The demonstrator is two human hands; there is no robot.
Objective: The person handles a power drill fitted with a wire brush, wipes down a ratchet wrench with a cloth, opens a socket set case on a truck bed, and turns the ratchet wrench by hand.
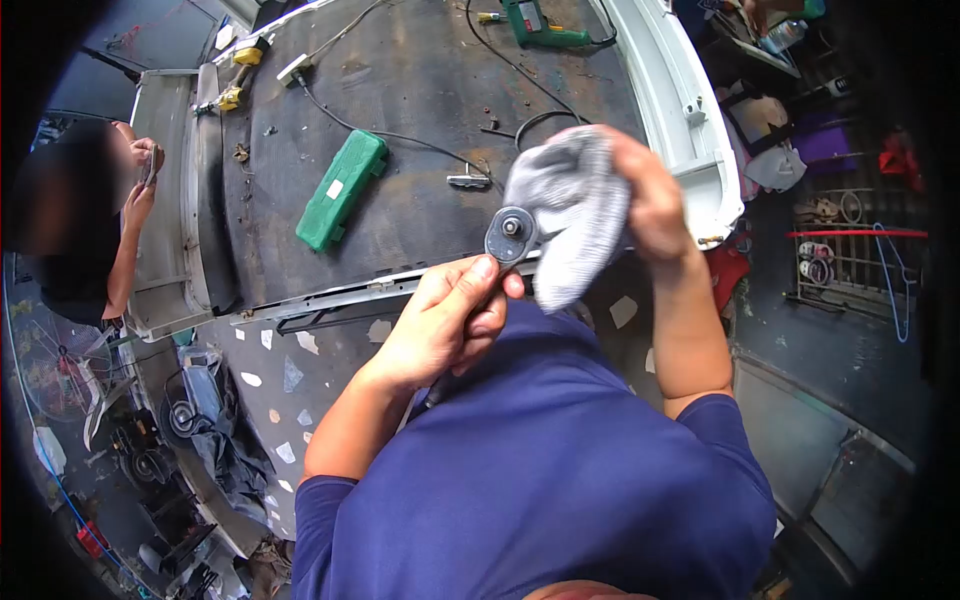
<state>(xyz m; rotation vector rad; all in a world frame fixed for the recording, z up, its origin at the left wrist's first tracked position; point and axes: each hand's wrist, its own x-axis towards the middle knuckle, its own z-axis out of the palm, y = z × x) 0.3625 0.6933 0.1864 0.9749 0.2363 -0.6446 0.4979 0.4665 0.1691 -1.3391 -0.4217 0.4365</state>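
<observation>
My left hand (450,320) is closed around the handle of a ratchet wrench (510,236), its round head turned up with the square drive showing. In my right hand (650,195) is a light grey cloth (580,205), which looks like a knitted glove and hangs down just right of the ratchet head. The cloth hides part of my right fingers. Beyond my hands, a green case (342,190) lies closed on the dark truck bed (400,85). A small metal piece (468,181) rests near the bed's front edge.
A green power tool (540,25) and cables lie at the back of the bed. A yellow tool (230,97) is at the back left. Another person (75,220) stands at the left, holding something small. A white side panel (690,120) borders the right.
</observation>
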